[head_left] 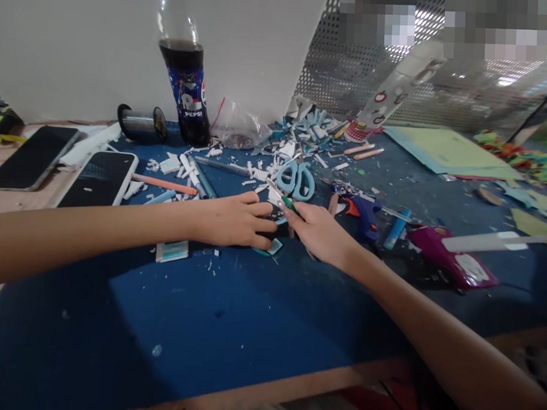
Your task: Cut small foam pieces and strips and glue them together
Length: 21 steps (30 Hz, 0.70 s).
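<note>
My left hand (234, 220) lies palm down on the blue mat (216, 310), its fingers pressed together over a small teal-and-white piece (272, 248) that peeks out below them. My right hand (320, 233) comes in from the right, fingers pinched round a green-handled craft knife (286, 200) whose blade points up-left. The fingertips of both hands meet over a dark object that I cannot make out. Light-blue scissors (296, 180) lie just behind the hands.
A Pepsi bottle (188, 91), a tape roll (140, 124) and a plastic bag stand at the back. Two phones (99, 180) lie at the left. Pens, pencils and paper scraps litter the mat. A blue glue gun (365, 214), a magenta tool (451, 262) and coloured paper sheets (446, 150) lie at the right.
</note>
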### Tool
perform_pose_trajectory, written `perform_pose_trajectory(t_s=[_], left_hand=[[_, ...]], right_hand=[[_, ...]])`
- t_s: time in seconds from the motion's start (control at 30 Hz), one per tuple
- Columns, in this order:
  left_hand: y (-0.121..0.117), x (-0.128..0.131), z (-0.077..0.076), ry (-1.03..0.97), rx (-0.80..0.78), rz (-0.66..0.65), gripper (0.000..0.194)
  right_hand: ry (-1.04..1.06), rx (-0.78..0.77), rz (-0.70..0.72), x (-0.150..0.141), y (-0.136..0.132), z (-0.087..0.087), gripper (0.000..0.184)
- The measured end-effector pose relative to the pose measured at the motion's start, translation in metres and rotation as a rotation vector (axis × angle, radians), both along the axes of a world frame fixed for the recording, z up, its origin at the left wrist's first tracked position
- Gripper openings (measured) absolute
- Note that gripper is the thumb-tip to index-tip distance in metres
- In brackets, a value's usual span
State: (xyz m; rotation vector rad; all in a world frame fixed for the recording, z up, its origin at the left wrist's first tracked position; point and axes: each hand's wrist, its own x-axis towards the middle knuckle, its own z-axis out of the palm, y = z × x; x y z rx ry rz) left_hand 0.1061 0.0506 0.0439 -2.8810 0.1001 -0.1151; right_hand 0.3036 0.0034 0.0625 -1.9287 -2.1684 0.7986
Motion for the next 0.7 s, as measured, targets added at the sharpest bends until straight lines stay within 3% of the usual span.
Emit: perform_pose_trajectory(t_s=[0.13,0.3,0.4,0.57,0.7], left_hand=[[-0.003,-0.009,0.012,0.050,-0.024,-0.027,0.022],[-0.008,-0.018,0.023,0.002,-0.005,0.034,0.007],[-0.011,-0.022,0.021,-0.102,0.009,0.086,0.029],[-0.016,-0.029,0.012,-0.090,0.050,0.167,0.032],[-0.018,-0.035,0.011,-0.105,0.060,0.189,0.035]], right_hand=[[-0.025,-0.002,0.093,-0.001,-0.003,-0.001,0.038],[-0.172,0.088,0.274,-0.002,-0.003,-0.008,0.030],[-0.230,0.091,0.353,-0.004,-0.004,-0.008,0.031],[-0.377,0.075,0.314,-0.008,-0.006,-0.004,0.036],[-0.312,0.034,0.247,-0.006,-0.004,-0.001,0.045]])
